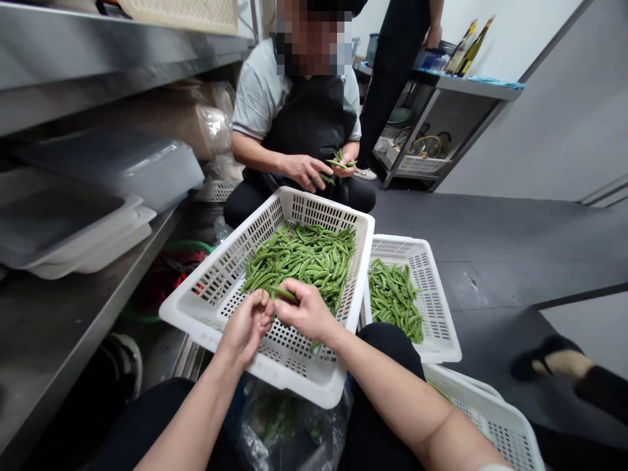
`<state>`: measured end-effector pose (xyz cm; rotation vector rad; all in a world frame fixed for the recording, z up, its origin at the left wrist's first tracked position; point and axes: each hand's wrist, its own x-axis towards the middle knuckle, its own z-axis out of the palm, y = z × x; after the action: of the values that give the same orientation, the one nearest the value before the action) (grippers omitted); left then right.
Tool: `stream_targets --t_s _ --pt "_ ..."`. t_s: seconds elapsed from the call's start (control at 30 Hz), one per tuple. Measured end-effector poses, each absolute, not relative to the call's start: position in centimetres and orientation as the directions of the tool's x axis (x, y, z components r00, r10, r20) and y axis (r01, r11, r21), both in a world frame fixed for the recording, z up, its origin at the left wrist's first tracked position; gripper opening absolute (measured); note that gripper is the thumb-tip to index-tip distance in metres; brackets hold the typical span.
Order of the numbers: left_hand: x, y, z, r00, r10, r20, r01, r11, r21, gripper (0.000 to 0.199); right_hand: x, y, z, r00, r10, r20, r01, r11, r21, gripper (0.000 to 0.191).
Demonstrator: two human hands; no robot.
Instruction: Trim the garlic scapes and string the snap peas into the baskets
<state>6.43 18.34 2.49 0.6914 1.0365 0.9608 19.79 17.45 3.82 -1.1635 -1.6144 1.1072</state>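
Note:
A white slatted basket (196, 320) stands in front of me with a heap of green pea pods (309, 255) in it. Over its near part, my right hand (304, 307) pinches a green pod (284, 294) between thumb and fingers. Close beside it on the left, my left hand (252, 320) has its fingers curled near the pod's left end; whether anything is between them is hidden. To the right, a second white basket (439, 307) holds more pods (395, 297).
Across the basket sits a person in a dark apron (309, 118), holding pods. Metal shelves with plastic tubs (122, 176) line the left. Below me lies a clear plastic bag (289, 425). Another basket (510, 425) is at lower right, near someone's foot (544, 360).

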Motion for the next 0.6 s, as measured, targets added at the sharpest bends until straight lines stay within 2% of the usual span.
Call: stream_targets --t_s 0.07,0.17,0.3,0.4,0.6 --pt "6.0 18.5 3.1 0.212 0.872 -0.441 -0.412 0.488 0.769 0.015 20.0 17.6 4.0 -0.200 0.976 0.092 0.114 0.116 -0.987 0.011" --pt "5.2 18.6 3.9 0.270 0.853 -0.446 -0.404 0.521 0.752 0.018 20.5 18.0 3.9 -0.296 0.955 0.000 0.061 0.019 -0.998 0.011" --pt "5.1 18.2 4.2 0.273 0.888 -0.369 -0.287 0.441 0.850 0.019 20.7 18.0 3.8 -0.375 0.927 -0.008 0.168 0.059 -0.984 0.009" --pt "5.5 18.0 4.1 0.254 0.922 -0.292 -0.134 0.333 0.933 0.029 20.5 17.8 3.9 -0.368 0.930 0.025 0.288 0.140 -0.947 0.006" --pt "5.0 18.2 4.2 0.255 0.937 -0.239 0.034 0.238 0.971 0.031 21.2 17.9 4.4 -0.469 0.883 0.008 0.403 0.222 -0.888 0.005"
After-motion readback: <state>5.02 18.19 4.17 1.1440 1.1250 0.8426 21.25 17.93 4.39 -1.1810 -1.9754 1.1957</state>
